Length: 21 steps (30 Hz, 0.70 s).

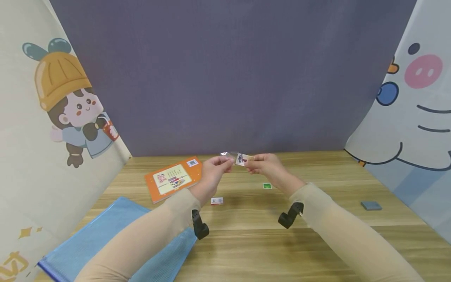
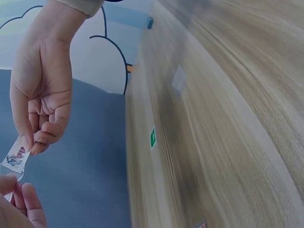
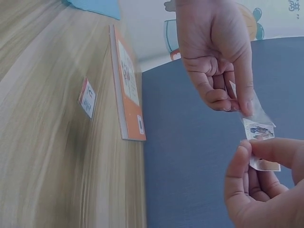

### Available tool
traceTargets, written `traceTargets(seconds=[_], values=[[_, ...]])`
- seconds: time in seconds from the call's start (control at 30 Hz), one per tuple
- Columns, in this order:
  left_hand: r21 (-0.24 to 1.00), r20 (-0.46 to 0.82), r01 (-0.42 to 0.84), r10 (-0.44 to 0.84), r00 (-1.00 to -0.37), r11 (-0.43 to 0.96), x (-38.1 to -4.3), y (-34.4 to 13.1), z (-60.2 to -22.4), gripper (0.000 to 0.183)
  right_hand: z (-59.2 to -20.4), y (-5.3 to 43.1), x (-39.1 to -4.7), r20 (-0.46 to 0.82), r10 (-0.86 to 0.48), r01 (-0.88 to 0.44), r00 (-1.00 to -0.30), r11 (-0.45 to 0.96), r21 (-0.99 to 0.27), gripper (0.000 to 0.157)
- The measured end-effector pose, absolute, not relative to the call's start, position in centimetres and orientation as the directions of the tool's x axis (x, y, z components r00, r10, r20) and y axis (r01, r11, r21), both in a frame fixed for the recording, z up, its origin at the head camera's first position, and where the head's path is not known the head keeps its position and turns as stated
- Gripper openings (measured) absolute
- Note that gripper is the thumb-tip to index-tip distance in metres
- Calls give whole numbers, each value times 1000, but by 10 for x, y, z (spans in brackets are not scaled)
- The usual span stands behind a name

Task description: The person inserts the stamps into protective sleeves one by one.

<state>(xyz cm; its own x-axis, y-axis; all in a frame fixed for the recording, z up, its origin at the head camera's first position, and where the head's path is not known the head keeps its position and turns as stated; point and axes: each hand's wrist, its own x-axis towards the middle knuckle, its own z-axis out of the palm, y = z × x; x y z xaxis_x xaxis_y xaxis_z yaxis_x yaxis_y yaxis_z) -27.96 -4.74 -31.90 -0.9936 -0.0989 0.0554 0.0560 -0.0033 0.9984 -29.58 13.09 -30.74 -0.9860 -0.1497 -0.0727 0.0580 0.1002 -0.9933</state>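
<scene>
Both hands are raised over the far part of the table, close together. My left hand (image 1: 211, 174) pinches a small clear plastic sleeve (image 3: 258, 113) between thumb and fingers. Between thumb and fingertips, my right hand (image 1: 269, 167) pinches a small white-edged picture card (image 1: 241, 159) with a printed figure on it. In the right wrist view, the card's far end meets the mouth of the sleeve, and the thumb covers part of its picture. A green card (image 1: 267, 186) lies on the table below the right hand, and a white card with a red edge (image 1: 217, 201) near the left forearm.
An orange book (image 1: 155, 188) lies at the back left, partly behind the left arm. In front of it a blue mesh zip pouch (image 1: 105, 231) spreads under the left forearm. A small grey-blue block (image 1: 371, 205) sits at the right. A dark curtain (image 1: 229, 78) hangs behind the table.
</scene>
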Motion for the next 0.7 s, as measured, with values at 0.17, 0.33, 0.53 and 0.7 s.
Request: traceTargets(seconds=[0.17, 0.33, 0.53, 0.7], values=[[995, 103, 103, -104, -989, -2, -280, -46, -320, 18, -305, 131, -294, -93, -156, 81, -983, 85, -993, 30], [989, 148, 147, -90, -985, 20, -281, -45, -321, 19, -304, 132, -293, -101, -164, 92, -981, 57, -994, 29], [990, 145, 144, -83, -986, 12, -280, -44, -321, 18, -302, 132, -292, -101, -176, 92, -979, 54, -994, 26], [992, 126, 124, -74, -989, 33, -279, -44, -320, 17, -300, 133, -291, -75, -214, 53, -974, 109, -993, 17]])
